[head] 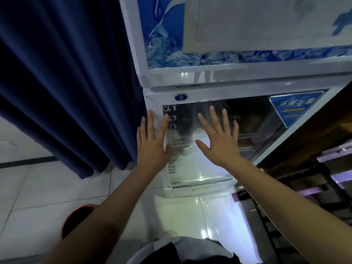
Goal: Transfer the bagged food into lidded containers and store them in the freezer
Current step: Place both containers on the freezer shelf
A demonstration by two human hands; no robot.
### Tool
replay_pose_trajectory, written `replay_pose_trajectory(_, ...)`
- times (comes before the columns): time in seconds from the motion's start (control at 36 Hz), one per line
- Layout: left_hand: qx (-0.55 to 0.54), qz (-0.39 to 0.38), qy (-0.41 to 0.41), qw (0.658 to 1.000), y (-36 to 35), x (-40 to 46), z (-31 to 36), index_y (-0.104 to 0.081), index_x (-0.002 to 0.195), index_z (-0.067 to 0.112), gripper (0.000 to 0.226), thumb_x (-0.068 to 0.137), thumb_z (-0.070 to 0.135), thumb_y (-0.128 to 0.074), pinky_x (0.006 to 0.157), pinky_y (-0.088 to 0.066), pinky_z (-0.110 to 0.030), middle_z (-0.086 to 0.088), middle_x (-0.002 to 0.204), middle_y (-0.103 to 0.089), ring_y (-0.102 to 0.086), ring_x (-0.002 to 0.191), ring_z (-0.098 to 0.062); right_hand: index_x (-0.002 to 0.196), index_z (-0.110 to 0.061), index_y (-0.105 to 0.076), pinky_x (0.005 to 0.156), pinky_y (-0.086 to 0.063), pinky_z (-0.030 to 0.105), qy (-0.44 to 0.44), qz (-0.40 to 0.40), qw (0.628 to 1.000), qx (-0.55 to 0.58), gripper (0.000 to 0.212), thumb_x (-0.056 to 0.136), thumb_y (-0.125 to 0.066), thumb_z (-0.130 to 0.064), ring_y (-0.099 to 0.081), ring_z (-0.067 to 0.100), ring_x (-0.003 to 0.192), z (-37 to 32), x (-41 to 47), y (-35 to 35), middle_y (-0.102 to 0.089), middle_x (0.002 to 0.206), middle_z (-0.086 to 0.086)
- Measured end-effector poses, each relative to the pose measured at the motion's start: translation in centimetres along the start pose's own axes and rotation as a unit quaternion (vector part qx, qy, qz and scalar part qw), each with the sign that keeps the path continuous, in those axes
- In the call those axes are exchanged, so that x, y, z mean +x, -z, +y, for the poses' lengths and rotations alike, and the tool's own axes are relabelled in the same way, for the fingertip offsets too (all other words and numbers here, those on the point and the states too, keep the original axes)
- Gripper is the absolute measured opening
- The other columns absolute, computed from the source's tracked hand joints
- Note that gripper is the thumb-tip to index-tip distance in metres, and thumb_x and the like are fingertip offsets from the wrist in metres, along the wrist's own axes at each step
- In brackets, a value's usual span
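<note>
A tall white freezer stands in front of me, its lower glass door (253, 119) closed. Wire shelves (247, 135) and blurred pale shapes show dimly behind the glass. My left hand (152, 143) is spread flat near the door's left edge, fingers pointing up. My right hand (219, 138) is spread flat in front of the glass at its middle. Both hands hold nothing. No bag or lidded container can be made out.
A dark blue curtain (66, 82) hangs left of the freezer down to the white tiled floor (190, 216). An orange bucket (76, 218) sits on the floor at lower left. Dark shelving (304, 178) stands to the right. The upper door (165, 31) carries a blue ice picture.
</note>
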State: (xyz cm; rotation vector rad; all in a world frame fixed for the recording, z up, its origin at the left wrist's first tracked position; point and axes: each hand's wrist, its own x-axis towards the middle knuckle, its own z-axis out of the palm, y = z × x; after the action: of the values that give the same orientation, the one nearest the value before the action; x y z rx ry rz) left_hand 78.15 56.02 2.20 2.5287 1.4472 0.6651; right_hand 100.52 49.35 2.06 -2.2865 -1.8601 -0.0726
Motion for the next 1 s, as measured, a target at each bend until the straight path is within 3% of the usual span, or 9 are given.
replay_pose_trajectory(0.08,-0.008,0.015,0.045,0.999,1.1,-2.3,1.1,-0.013,0.161,0.030,0.095,0.084,0.027,-0.069,0.122,-0.013,-0.058,-0.007,0.169,0.005,0.003,0.155,-0.036,0.155,-0.049,0.009,0.117,0.005,0.065,0.003,-0.064,0.997,0.040,0.077,0.097,-0.036,-0.067,0.022,0.026,0.152,0.0,-1.8,-0.8,0.027,0.164,-0.009)
replay_pose_trajectory(0.19,0.019,0.008,0.175,0.984,1.9,-7.9,2.4,-0.015,0.160,0.037,0.088,0.088,0.033,-0.065,0.124,-0.005,-0.055,-0.005,0.170,-0.001,0.001,0.155,-0.036,0.156,-0.049,-0.001,0.118,0.005,0.062,0.054,-0.122,0.986,0.103,0.072,0.095,-0.033,-0.071,0.019,0.021,0.153,-1.0,-5.1,-1.7,0.019,0.167,-0.009)
replay_pose_trajectory(0.31,0.027,-0.077,0.326,0.942,1.6,-15.7,3.6,-0.001,0.159,0.043,0.088,0.092,0.049,-0.058,0.124,0.002,-0.053,0.001,0.169,0.013,0.011,0.154,-0.031,0.155,-0.050,-0.007,0.120,0.002,0.057,0.108,-0.194,0.960,0.168,0.071,0.093,-0.033,-0.072,0.011,0.018,0.155,-2.5,-8.8,-2.5,0.004,0.169,-0.010)
replay_pose_trajectory(0.47,0.023,-0.120,0.480,0.869,3.4,-28.6,6.0,-0.008,0.157,0.046,0.087,0.090,0.051,-0.062,0.123,-0.007,-0.052,0.003,0.169,0.007,0.003,0.155,-0.030,0.155,-0.048,-0.016,0.121,0.001,0.056,0.194,-0.328,0.900,0.213,0.070,0.093,-0.040,-0.070,0.007,0.018,0.155,-7.2,-15.5,-3.3,-0.001,0.169,-0.013)
replay_pose_trajectory(0.58,0.030,-0.071,0.576,0.814,6.7,-34.3,7.1,-0.011,0.158,0.042,0.082,0.093,0.052,-0.059,0.124,-0.010,-0.048,0.002,0.170,0.002,0.001,0.156,-0.027,0.155,-0.048,-0.015,0.120,0.003,0.055,0.279,-0.368,0.857,0.228,0.069,0.094,-0.038,-0.070,0.010,0.017,0.154,-11.5,-19.9,-2.6,-0.001,0.169,-0.011)
replay_pose_trajectory(0.69,0.031,-0.027,0.622,0.782,9.9,-38.6,7.8,-0.010,0.159,0.041,0.083,0.094,0.051,-0.060,0.124,-0.010,-0.048,0.000,0.170,0.001,0.001,0.156,-0.028,0.156,-0.047,-0.011,0.120,0.000,0.054,0.352,-0.382,0.825,0.221,0.070,0.094,-0.036,-0.070,0.010,0.018,0.154,-15.1,-23.2,-1.1,0.000,0.169,-0.009)
replay_pose_trajectory(1.0,-0.020,0.089,0.706,0.702,13.9,-52.4,7.4,-0.010,0.158,0.043,0.084,0.092,0.052,-0.062,0.124,-0.008,-0.050,0.003,0.170,0.002,0.002,0.155,-0.028,0.155,-0.044,-0.023,0.121,-0.009,0.054,0.455,-0.380,0.779,0.204,0.068,0.095,-0.046,-0.065,-0.001,0.014,0.155,-25.6,-31.2,1.3,-0.007,0.168,-0.013)
